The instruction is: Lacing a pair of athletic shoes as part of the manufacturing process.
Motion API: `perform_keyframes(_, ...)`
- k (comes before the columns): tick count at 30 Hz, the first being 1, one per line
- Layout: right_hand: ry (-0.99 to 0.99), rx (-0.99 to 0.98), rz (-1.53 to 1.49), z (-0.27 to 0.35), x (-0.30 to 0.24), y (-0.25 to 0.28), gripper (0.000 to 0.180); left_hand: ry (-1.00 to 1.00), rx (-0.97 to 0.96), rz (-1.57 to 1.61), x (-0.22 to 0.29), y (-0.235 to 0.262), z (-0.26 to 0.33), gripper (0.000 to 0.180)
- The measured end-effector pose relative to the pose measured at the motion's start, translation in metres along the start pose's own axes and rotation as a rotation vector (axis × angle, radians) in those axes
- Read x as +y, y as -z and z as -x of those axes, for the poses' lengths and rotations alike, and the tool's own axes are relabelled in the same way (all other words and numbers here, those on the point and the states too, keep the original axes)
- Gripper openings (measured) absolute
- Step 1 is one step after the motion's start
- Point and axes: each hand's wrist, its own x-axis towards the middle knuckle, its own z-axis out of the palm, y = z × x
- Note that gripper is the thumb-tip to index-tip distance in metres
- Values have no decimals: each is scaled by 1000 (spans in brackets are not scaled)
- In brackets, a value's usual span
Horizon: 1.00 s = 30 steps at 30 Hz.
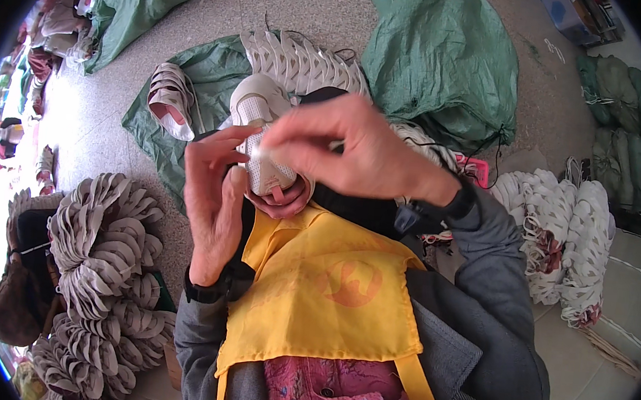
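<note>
A white shoe upper (pixel 268 174) with a perforated panel and a pinkish lining lies upright in front of my chest, above the yellow apron (pixel 312 291). My left hand (pixel 211 190) is at its left edge, thumb and fingertips curled against the upper. Over the upper's right side is my right hand (pixel 359 146), smeared by motion. Its thumb and forefinger come together in a pinch above the perforated panel; whatever they hold is too blurred to name. Part of the upper is hidden behind my right fingers.
A row of white uppers (pixel 302 61) and a single strappy upper (pixel 171 99) lie on a green sheet (pixel 144 120). Green sacks (pixel 444 54) stand beyond. Grey bundles (pixel 95 249) pile up at left, white bundles (pixel 587 246) at right. A pink object (pixel 477 170) sits nearby.
</note>
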Motion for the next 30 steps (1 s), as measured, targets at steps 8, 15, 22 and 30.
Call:
perform_keyframes(8, -101, -47, 65, 39, -1, -22, 8, 19, -341, -296, -5, 5, 7, 48)
perform_keyframes(15, -247, 319, 284, 82, 36, 46, 7, 178, -246, 6, 0, 21, 19, 50)
perform_keyframes(22, -478, 669, 475, 166, 114, 136, 11, 251, -210, 72, -6, 35, 21, 44)
perform_keyframes(30, -579, 791, 806, 240, 177, 200, 21, 344, -206, 75, 0, 33, 25, 45)
